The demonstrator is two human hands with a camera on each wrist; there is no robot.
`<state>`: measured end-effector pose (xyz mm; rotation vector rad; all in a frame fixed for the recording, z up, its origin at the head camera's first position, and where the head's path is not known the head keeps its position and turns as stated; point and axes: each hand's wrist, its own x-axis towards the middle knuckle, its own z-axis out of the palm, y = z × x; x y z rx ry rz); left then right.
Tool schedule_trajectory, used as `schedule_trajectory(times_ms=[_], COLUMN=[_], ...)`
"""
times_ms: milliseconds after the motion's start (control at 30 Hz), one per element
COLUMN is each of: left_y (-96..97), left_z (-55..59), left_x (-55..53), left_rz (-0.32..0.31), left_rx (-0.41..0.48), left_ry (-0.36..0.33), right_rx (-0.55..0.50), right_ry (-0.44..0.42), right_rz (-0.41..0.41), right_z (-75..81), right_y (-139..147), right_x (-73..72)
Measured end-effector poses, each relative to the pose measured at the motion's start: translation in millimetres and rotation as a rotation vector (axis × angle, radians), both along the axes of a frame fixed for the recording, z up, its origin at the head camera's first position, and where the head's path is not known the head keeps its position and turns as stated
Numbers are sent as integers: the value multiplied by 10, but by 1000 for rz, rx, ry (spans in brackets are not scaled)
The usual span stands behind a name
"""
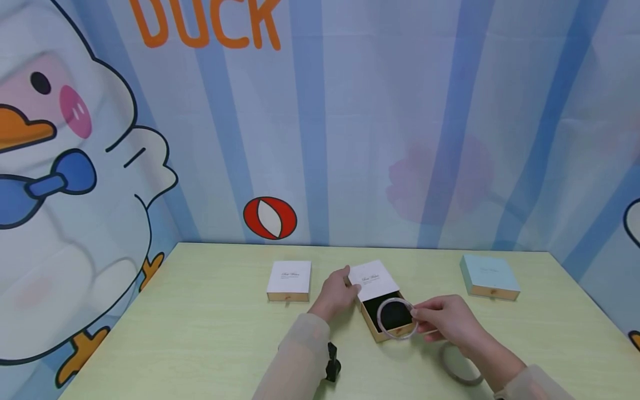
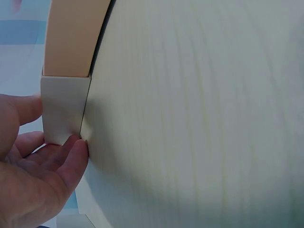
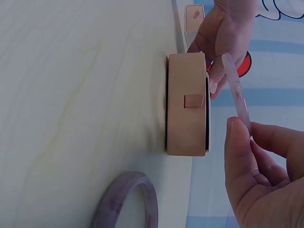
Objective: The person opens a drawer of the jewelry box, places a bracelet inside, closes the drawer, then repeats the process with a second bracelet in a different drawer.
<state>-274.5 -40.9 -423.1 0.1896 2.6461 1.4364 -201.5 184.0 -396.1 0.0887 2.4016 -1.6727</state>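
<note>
Jewellery lot, in handling

Table (image 1: 200, 339) — bears all.
Open box (image 1: 372, 279): drawer (image 3: 187, 133) part out on the near side, probably for access.
Blue box (image 1: 491, 276), white box (image 1: 289, 279): closed, well apart, either side.
Left hand (image 1: 334, 295): clamped on the open box's far part, likely to steady it.
Right hand (image 1: 450, 319): pinching a pale bangle (image 3: 237, 92) by its edge, leaving most free.
Purple bangle (image 3: 114, 203): on the table, near the right hand.
Pale bangle: seemingly over the drawer — contact unclear.

The sleeves (image 1: 304, 350) are pale beige, a small black device (image 1: 333, 363) beside the left.
</note>
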Motion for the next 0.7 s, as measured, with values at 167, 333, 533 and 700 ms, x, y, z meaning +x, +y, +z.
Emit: schedule_trajectory(times_ms=[167,333,533,700], left_y=[-3,-4,-3,5], left_z=[2,8,1,-7], left_x=[4,2,-9,-16], left_rz=[2,5,14,25], left_rx=[2,1,-13,-21], left_ry=[0,-3,-11,-12], right_rx=[-4,2,5,9], right_ry=[2,0,1,3], right_rz=[4,-6,-20,-26], right_z=[13,32,41,34], right_y=[-3,-19,-30,-24], right_x=[-14,-27,-49,-65])
